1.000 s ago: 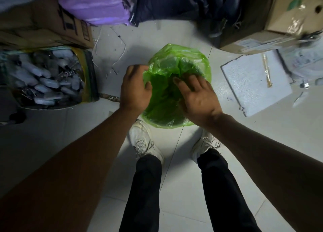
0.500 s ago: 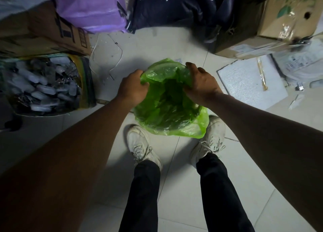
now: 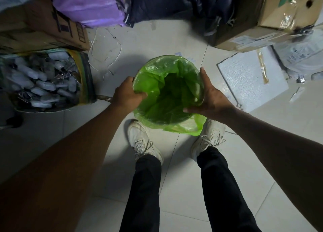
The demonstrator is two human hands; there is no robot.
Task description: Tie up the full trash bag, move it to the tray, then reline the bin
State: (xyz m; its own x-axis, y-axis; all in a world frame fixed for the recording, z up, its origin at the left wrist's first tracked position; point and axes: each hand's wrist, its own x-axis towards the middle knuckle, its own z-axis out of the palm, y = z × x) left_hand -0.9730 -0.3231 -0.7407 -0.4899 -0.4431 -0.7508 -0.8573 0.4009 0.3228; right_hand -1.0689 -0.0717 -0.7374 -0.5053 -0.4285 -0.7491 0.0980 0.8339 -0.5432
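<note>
You stand over a round bin lined with a thin, translucent bright green plastic bag (image 3: 167,98), which sits on the pale tiled floor (image 3: 174,188) just ahead of your two white lace-up shoes (image 3: 144,142). The bag's mouth gapes wide, its film draped over the rim all the way round, and a loose flap of it hangs down on the near right side, close to your right shoe. Your left hand (image 3: 126,95) grips the left edge of the rim: the thumb is hooked inside over the green film and the fingers curl around the outside, closed on the bag's edge. Your right hand (image 3: 212,98) lies against the right edge with the fingers spread and nearly straight, the index finger pointing up along the outer side and the thumb stretched across the near inner lip; it presses the film against the rim rather than pinching it. The bin itself is almost wholly hidden under the liner. To the left, well apart, stands an open yellow-edged sack of pale oblong pieces (image 3: 43,81). Behind it lies a brown cardboard box (image 3: 40,28), and a white foam slab (image 3: 250,79) rests on the floor to the right.
</note>
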